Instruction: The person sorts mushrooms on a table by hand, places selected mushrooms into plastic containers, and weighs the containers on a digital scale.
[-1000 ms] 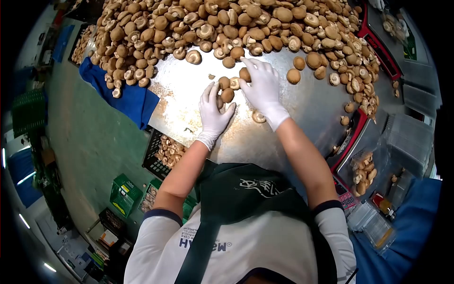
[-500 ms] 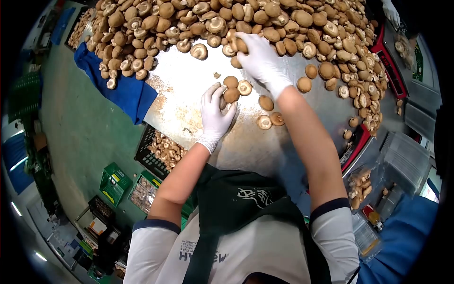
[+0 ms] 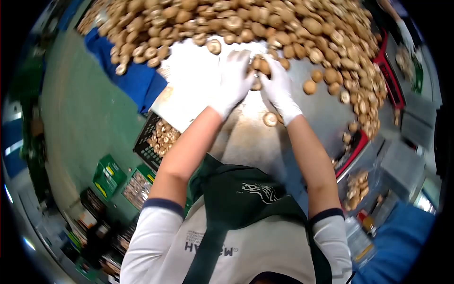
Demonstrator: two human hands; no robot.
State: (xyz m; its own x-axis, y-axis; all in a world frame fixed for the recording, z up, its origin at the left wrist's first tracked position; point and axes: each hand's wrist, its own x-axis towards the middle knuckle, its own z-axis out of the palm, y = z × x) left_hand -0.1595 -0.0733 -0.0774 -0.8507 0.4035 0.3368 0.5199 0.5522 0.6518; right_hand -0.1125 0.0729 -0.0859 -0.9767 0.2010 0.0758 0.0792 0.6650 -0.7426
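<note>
My left hand (image 3: 235, 79) and my right hand (image 3: 278, 86), both in white gloves, face each other over the metal tabletop (image 3: 255, 146). Between them is a small cluster of brown mushrooms (image 3: 261, 66), with the fingers curled round it from both sides. One mushroom (image 3: 256, 84) shows low between the two thumbs. The left fingertips are blurred, and part of the cluster is hidden by the gloves. Just below my right hand, a mushroom lies with its pale underside (image 3: 270, 119) up.
A big heap of mushrooms (image 3: 312, 26) covers the far side and right of the table. A blue cloth (image 3: 127, 71) hangs at the left edge. Below stands a black crate (image 3: 146, 142) of mushrooms. Red-edged equipment (image 3: 352, 154) and clear plastic trays (image 3: 402, 165) are at right. Another person's gloved hand (image 3: 405, 35) is far right.
My right hand has come back from the heap toward my left hand. My left hand has moved up and right to meet it, and the loose mushrooms are now gathered between them.
</note>
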